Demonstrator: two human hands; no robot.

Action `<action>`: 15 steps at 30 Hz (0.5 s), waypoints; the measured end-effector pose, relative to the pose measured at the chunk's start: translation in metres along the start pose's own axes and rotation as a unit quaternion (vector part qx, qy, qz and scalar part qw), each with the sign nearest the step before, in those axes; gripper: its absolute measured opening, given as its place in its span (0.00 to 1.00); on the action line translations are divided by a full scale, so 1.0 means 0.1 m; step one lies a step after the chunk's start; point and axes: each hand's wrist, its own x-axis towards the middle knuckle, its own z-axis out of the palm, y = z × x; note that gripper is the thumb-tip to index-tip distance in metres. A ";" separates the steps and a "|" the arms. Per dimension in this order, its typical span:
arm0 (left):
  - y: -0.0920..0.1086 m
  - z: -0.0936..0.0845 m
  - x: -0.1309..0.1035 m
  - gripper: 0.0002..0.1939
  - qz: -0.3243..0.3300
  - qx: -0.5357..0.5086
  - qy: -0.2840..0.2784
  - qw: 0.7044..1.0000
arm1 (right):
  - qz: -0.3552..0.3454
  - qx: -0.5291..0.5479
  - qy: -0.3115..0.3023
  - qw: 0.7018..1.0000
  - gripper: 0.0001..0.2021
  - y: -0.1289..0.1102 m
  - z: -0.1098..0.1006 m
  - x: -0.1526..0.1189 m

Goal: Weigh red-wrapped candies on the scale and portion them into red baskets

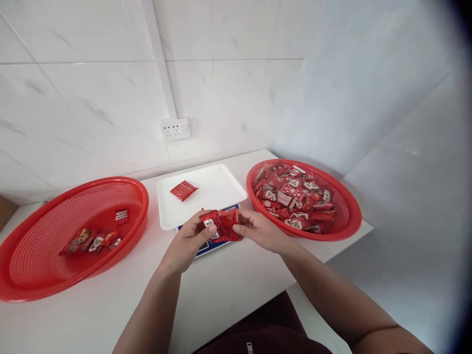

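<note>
Red snack packets [224, 228], gripped from both sides.
Left hand [189, 240] pinches them at its two o'clock; right hand [261, 230] holds them at its nine o'clock.

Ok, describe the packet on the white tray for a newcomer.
On the white table, between two red baskets, sits a white tray. Left of its middle lies one flat red packet. It is the only one on the tray; the nearest other packets are between the left hand and right hand.
</note>
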 end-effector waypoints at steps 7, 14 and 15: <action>0.06 0.00 0.00 0.13 -0.012 -0.069 0.062 0.996 | 0.165 -0.370 0.065 0.912 0.14 0.09 -1.09 -0.04; 0.18 -0.01 -0.05 0.15 0.017 -0.064 0.093 0.994 | 0.227 -0.404 -0.062 0.884 0.16 0.42 -1.39 0.11; 0.18 -0.01 -0.06 0.14 0.021 -0.061 0.093 0.994 | 0.223 -0.405 -0.066 0.884 0.18 0.46 -1.39 0.11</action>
